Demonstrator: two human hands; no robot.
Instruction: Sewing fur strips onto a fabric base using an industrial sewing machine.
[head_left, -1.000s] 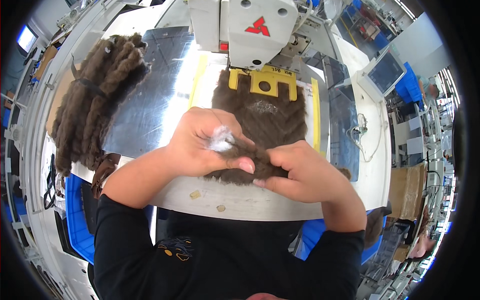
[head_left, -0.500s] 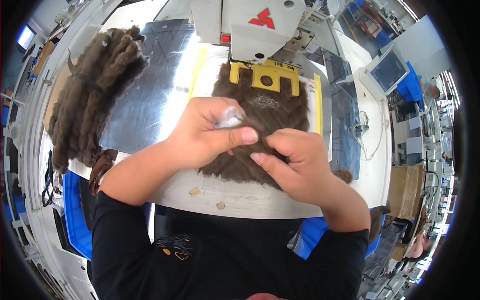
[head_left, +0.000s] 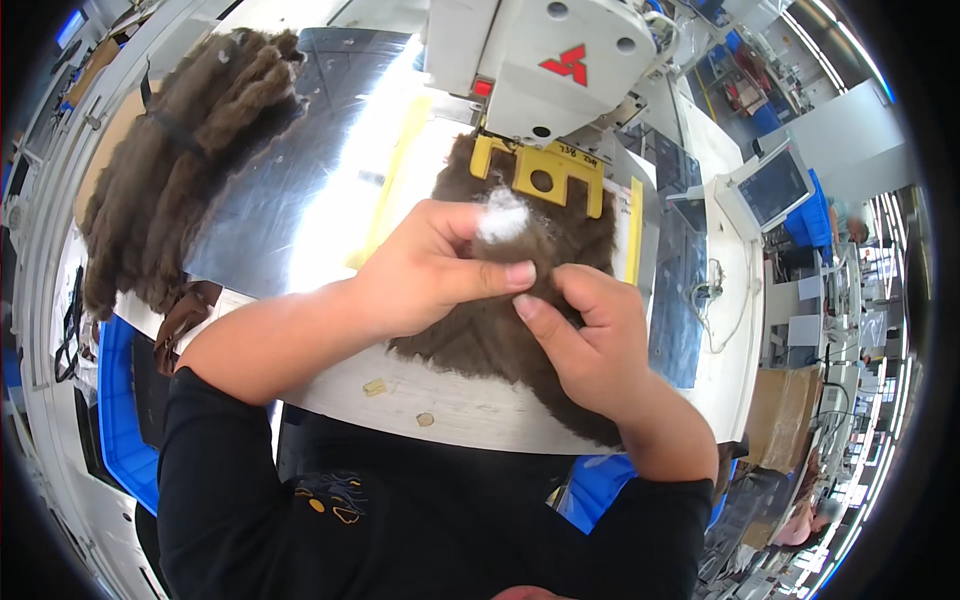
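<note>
Brown fur fabric [head_left: 465, 345] lies under and around both hands, on the work table beneath the sewing machine head. My left hand [head_left: 435, 270] is closed, thumb against the fingers, pinching part of the fur. Just beyond its fingers shows a tuft of white fluff [head_left: 503, 217]. Close by on the right, my right hand [head_left: 595, 335] pinches the fur too, its thumb tip near the left thumb. The fur passes below the right hand to the table's front edge. A yellow clamp plate [head_left: 541, 181] presses on the far part of the fur.
The white machine head [head_left: 575, 95] stands over the far side. A strapped bundle of brown fur pieces [head_left: 195, 150] lies at left beside a shiny metal plate [head_left: 270, 220]. At right stands a screen [head_left: 770, 185]. Blue bins [head_left: 125, 420] sit below the table edge.
The white fluff now shows more fully beyond my left fingers. Fur has come down to the table's front edge under my right hand. The whole view has shifted slightly.
</note>
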